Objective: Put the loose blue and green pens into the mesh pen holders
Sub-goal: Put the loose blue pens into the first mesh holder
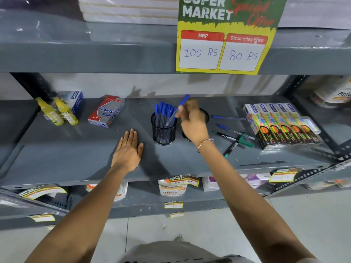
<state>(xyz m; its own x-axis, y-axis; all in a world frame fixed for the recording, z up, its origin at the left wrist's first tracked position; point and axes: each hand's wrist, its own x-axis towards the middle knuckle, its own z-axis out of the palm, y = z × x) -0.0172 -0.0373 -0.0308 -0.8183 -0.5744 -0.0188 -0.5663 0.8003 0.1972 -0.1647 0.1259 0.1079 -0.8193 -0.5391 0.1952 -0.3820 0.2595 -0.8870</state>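
Note:
A black mesh pen holder [163,134] stands mid-shelf with several blue pens upright in it. My right hand [192,123] grips a blue pen [183,101], tilted, its lower end over that holder's rim. A second mesh holder [206,114] is mostly hidden behind my right hand. My left hand [128,150] lies flat on the shelf, left of the holder, fingers spread, holding nothing. Two loose blue pens [227,117] [234,131] lie to the right. Green pens [230,148] [233,138] lie crossed in front of them.
The grey metal shelf [76,160] also carries a row of colourful boxes [281,126] at the right, a red and blue box [106,111] and two yellow bottles [58,112] at the left. A price sign [224,35] hangs from the shelf above. Lower shelves hold packets.

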